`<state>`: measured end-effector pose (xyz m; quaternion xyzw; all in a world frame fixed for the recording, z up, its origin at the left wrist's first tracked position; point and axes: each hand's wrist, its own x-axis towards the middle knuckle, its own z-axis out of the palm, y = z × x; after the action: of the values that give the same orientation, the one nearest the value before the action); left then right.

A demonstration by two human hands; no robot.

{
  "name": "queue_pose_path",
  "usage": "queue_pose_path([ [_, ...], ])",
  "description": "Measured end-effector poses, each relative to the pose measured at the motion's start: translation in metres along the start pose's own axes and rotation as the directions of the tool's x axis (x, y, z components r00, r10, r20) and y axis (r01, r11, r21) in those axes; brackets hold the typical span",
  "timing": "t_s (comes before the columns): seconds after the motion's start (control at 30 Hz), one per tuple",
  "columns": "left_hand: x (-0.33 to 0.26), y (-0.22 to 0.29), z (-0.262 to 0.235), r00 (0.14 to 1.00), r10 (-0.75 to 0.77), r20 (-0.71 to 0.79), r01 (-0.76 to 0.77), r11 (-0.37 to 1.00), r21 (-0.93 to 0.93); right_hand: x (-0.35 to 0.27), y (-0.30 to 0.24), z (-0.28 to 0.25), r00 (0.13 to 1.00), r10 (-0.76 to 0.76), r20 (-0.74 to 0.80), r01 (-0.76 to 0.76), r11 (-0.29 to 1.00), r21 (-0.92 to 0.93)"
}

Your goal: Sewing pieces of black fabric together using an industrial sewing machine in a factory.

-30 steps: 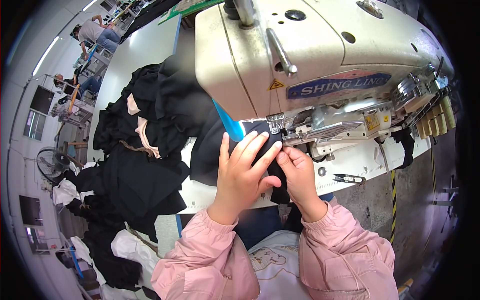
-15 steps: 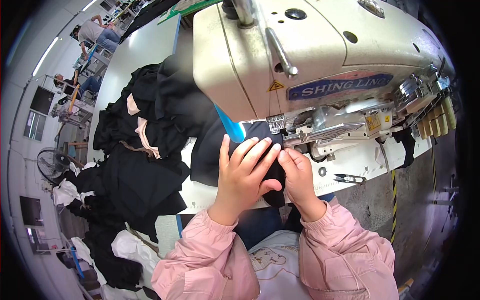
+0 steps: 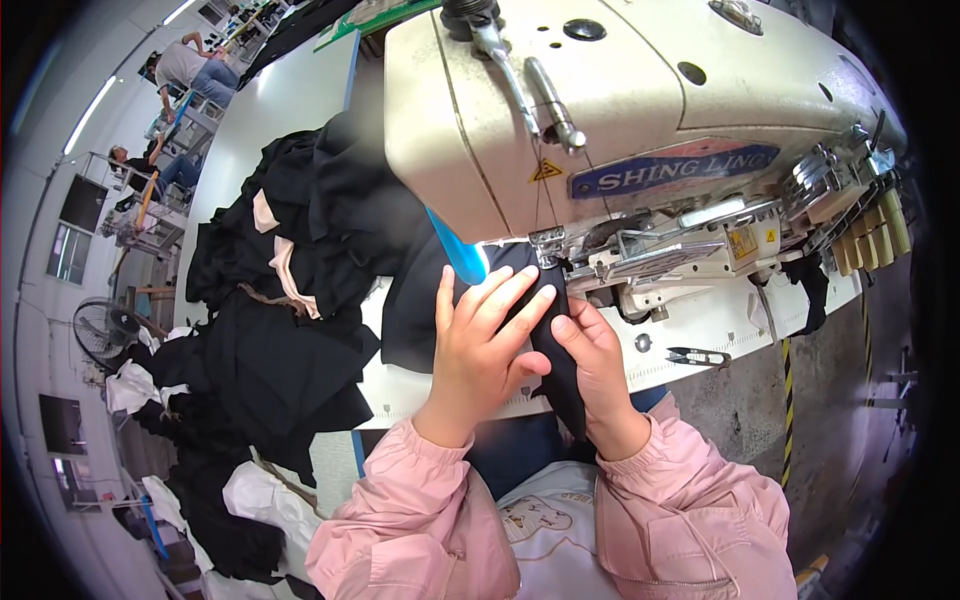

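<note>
Our left hand (image 3: 483, 345) lies spread on the black cloth (image 3: 563, 372) at the presser foot (image 3: 547, 243); our right hand (image 3: 601, 368) pinches the cloth's right edge. We seem partway through stitching, the near length remaining.

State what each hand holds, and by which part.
Right hand: the limp black fabric panel, by its right edge. Left hand: nothing gripped; it rests spread on that fabric.
</note>
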<state>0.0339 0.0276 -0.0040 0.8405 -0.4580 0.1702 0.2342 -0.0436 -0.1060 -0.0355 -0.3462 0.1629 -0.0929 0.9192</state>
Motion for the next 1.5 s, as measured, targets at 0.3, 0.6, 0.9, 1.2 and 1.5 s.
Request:
queue_pose_path([
  [0.3, -0.014, -0.006, 0.004, 0.997, -0.036, -0.066, 0.034, 0.999, -0.034, 0.007, 0.006, -0.015, 1.000, -0.015, 0.012, 0.015, 1.000, 0.007],
  [0.6, 0.004, -0.038, 0.014, 0.988, -0.131, -0.083, 0.078, 0.884, -0.462, 0.016, -0.016, -0.019, 0.955, 0.216, 0.203, -0.237, 0.968, 0.087],
  [0.9, 0.009, -0.029, 0.011, 0.981, -0.031, -0.191, -0.004, 0.984, -0.178, 0.010, 0.000, -0.025, 0.989, -0.143, 0.038, 0.148, 0.961, -0.232],
  [1.2, 0.005, 0.008, 0.007, 0.996, 0.061, -0.071, -0.061, 0.998, -0.002, 0.019, -0.009, -0.033, 0.991, -0.102, 0.091, 0.124, 0.950, -0.285],
  [1.5, 0.003, 0.006, 0.000, 0.999, 0.051, -0.017, -0.050, 0.997, 0.054, 0.020, -0.008, -0.034, 0.984, -0.052, 0.172, 0.103, 0.948, -0.301],
])
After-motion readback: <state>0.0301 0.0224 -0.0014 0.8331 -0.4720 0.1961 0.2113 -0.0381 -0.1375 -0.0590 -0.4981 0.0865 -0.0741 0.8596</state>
